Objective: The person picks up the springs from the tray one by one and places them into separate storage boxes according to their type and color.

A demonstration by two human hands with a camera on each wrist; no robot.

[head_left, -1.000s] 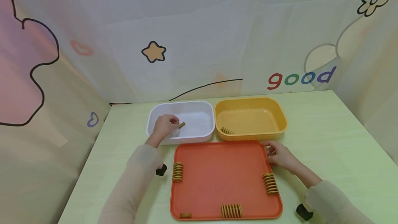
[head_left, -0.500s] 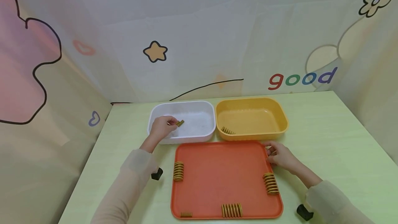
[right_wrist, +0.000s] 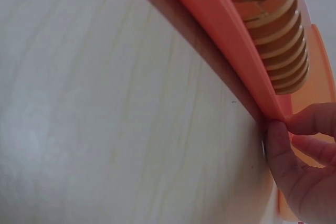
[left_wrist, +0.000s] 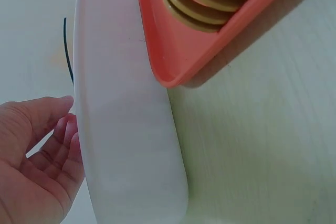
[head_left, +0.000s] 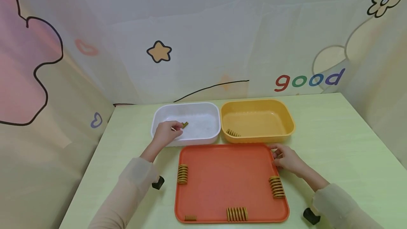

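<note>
My left hand (head_left: 167,131) is inside the white bin (head_left: 203,139), fingertips right at small gold ribbed pieces (head_left: 185,125). In the left wrist view, the same hand (left_wrist: 42,156) shows beyond the bin's wall, thumb and fingers slightly apart, with nothing visible between them; some fingertips are hidden. My right hand (head_left: 287,159) pinches the right edge of the orange tray (head_left: 222,176) near its far corner. The right wrist view shows the fingers (right_wrist: 315,119) on that rim, close by a gold spring-like coil (right_wrist: 278,45).
On the tray lie more gold coils: one along the left edge (head_left: 182,174), a large one at the front (head_left: 236,214) and a small one (head_left: 190,218) at front left. The yellow bin (head_left: 257,139) holds another coil (head_left: 233,133) and stands beside the white bin, behind the tray.
My left hand has drawn slightly back toward me and to the left, while the small gold pieces stay in the white bin. The right hand keeps its place on the tray.
</note>
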